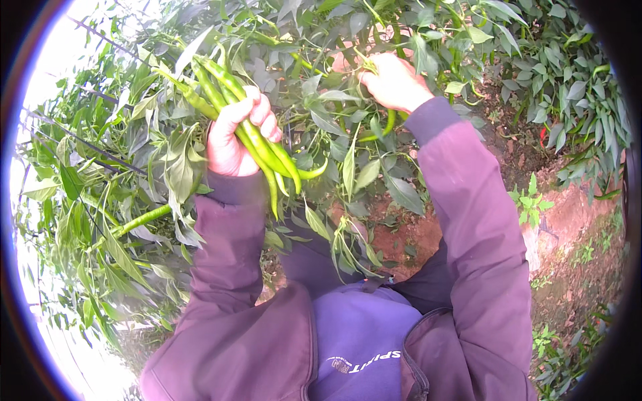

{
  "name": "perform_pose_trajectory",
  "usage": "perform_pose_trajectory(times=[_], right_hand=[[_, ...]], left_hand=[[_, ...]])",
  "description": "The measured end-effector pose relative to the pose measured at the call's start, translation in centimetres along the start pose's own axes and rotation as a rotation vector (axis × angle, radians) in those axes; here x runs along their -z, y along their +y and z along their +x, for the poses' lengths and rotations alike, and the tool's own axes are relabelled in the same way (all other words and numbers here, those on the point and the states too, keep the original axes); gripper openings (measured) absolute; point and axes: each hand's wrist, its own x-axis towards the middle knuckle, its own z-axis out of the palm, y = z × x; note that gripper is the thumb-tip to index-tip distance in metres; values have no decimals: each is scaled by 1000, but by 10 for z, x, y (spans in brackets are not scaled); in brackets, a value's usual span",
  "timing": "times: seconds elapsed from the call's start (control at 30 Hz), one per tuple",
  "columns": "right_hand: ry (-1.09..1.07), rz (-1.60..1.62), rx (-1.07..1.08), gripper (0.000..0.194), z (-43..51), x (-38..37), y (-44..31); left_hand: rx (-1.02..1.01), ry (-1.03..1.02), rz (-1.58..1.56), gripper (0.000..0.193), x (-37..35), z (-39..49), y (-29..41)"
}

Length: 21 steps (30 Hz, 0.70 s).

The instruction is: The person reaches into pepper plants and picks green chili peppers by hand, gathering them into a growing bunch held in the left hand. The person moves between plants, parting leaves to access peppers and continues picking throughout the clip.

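My left hand (241, 130) is closed around a bunch of several long green chili peppers (261, 145). Their stem ends point up and away, and their curved tips hang below the fist. To the right, among the leaves, my right hand (396, 82) has its fingers curled. Green pepper stems (368, 64) show between its thumb and forefinger. A curved green chili pepper (388, 125) comes out below this hand; the palm hides whether it is the same piece as the stems.
Leafy pepper plants (331, 105) surround both hands. Dark support lines (100, 143) cross the foliage at left. Another green pepper (145, 218) hangs near my left forearm. Reddish soil (577, 215) with small weeds (531, 203) lies at right, beside another plant row (562, 75).
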Motion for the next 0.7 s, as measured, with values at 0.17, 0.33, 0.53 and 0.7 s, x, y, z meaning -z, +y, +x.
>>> perform_pose_trajectory(times=[0.17, 0.33, 0.53, 0.7], right_hand=[[-87, 124, -4, 35, 62, -27, -2], [-377, 172, 204, 21, 93, -41, 5], [-562, 451, 402, 16, 93, -58, 14], [-143, 233, 493, 24, 67, -39, 4]], left_hand=[[1, 19, 4, 16, -7, -1, -2], [13, 27, 1, 16, -13, -6, -7], [19, 72, 55, 18, -17, -7, -9], [19, 48, 48, 18, -19, -8, -7]])
